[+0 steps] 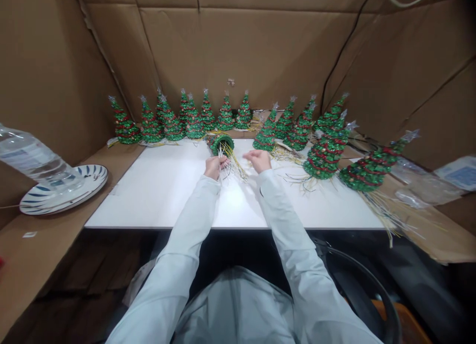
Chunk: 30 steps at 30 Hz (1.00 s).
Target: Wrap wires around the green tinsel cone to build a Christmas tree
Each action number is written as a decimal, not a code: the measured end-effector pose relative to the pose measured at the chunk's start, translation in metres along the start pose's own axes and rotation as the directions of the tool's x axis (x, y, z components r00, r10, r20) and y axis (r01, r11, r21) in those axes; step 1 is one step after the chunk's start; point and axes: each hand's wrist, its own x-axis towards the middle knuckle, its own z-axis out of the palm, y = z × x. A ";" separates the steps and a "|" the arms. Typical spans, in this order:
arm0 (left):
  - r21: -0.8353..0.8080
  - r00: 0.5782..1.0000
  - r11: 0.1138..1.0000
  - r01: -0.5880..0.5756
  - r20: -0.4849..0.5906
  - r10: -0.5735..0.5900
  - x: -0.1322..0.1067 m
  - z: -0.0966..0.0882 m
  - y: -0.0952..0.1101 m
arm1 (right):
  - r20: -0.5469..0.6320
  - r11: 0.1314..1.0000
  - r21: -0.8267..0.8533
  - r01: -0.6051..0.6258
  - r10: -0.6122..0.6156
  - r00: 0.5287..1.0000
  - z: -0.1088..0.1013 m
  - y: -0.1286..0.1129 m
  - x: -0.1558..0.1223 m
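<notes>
A small green tinsel Christmas tree (213,144) lies on its side at the middle of the white board (156,185), its round hollow base facing me. From the base spills a bundle of thin white and yellow wires (236,166). My left hand (213,166) is closed on white wires just below the opening. To the right, apart from the tree, my right hand (259,160) has thumb and fingers pinched together near the yellow wire ends. What that pinch holds, if anything, is too small to make out.
Several upright Christmas trees (170,123) with star tops line the back and right, wires trailing from their bases. At left, a plastic bottle (40,160) stands on a plate (92,179). Clear plastic packaging (424,185) lies at right. Cardboard walls (260,46) enclose the board.
</notes>
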 end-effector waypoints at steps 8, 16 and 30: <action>-0.017 1.000 1.000 0.002 0.014 -0.002 -0.001 0.000 0.000 | -0.403 0.994 -0.098 0.036 -0.073 0.912 -0.008 0.022 0.013; -0.019 0.999 1.000 -0.015 0.032 0.016 0.000 -0.001 -0.001 | 0.014 0.865 -0.276 0.419 -0.432 0.902 0.020 -0.006 -0.020; -0.053 0.999 0.999 0.001 0.042 0.001 -0.004 -0.001 0.001 | 0.318 0.889 -0.318 0.330 -0.228 0.920 0.019 -0.005 -0.024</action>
